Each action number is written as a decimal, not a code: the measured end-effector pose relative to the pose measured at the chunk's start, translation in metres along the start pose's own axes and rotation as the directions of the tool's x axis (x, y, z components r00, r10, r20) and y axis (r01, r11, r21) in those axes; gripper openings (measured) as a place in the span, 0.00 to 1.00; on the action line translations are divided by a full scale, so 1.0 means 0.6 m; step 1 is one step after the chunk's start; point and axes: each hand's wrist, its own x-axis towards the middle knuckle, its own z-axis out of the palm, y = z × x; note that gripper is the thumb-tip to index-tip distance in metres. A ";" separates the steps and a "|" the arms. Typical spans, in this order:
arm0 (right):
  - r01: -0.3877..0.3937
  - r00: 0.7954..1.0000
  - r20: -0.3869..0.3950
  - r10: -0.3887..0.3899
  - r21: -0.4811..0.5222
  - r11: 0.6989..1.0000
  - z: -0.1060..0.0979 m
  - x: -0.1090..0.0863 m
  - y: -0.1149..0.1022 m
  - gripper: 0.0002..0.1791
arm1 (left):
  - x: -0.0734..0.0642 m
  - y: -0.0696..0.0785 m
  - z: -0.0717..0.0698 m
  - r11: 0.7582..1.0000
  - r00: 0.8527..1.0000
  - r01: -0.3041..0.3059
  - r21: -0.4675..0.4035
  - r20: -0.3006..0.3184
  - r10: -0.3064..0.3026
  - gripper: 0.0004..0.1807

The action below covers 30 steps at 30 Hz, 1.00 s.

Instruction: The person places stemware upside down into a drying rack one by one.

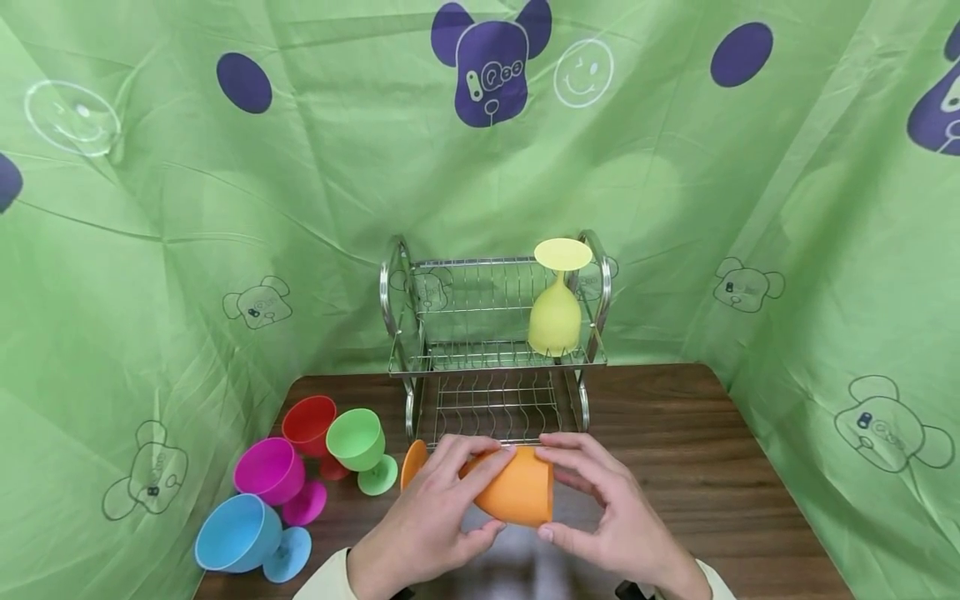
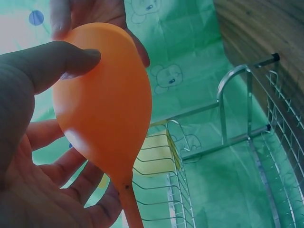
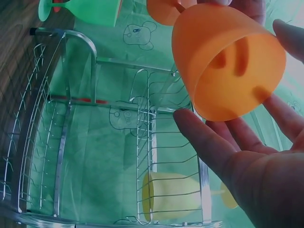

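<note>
An orange plastic goblet (image 1: 517, 490) lies sideways between both hands in front of the rack, its mouth toward the right and its round foot toward the left. My left hand (image 1: 442, 512) grips the bowl, the thumb along one side and the fingers round the other, as the left wrist view shows. At the rim, my right hand (image 1: 611, 508) holds the goblet between thumb and fingers. In the right wrist view the open mouth of the orange goblet (image 3: 242, 76) faces the camera, with finger shadows showing through its wall.
A two-tier metal dish rack (image 1: 495, 367) stands at the back of the wooden table (image 1: 720, 467). Upside down on its upper tier is a yellow goblet (image 1: 556, 321). Blue (image 1: 238, 533), magenta (image 1: 270, 472), red (image 1: 309, 423) and green (image 1: 357, 440) goblets stand at the left.
</note>
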 end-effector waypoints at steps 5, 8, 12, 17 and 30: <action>0.022 0.999 -0.025 -0.020 0.048 0.999 0.006 -0.001 0.004 0.41 | 0.000 -0.002 0.002 1.000 1.000 -0.018 -0.004 -0.022 0.018 0.47; 0.027 0.999 -0.038 -0.025 0.060 0.998 0.009 -0.001 0.005 0.41 | 0.000 -0.005 0.002 0.999 0.998 -0.037 -0.012 -0.050 0.037 0.48; 0.028 0.998 -0.054 -0.024 0.063 0.998 0.011 0.003 0.005 0.40 | -0.002 -0.006 0.001 0.999 0.997 -0.023 -0.029 -0.075 0.021 0.48; 0.044 0.995 -0.093 -0.033 0.115 0.992 0.014 0.011 0.005 0.40 | -0.006 -0.002 0.002 0.995 0.980 -0.005 -0.098 -0.201 -0.015 0.48; 0.148 0.953 -0.301 -0.045 0.330 0.932 0.047 0.021 0.013 0.42 | -0.028 0.046 0.036 0.708 0.742 0.077 -0.702 -0.434 -0.511 0.34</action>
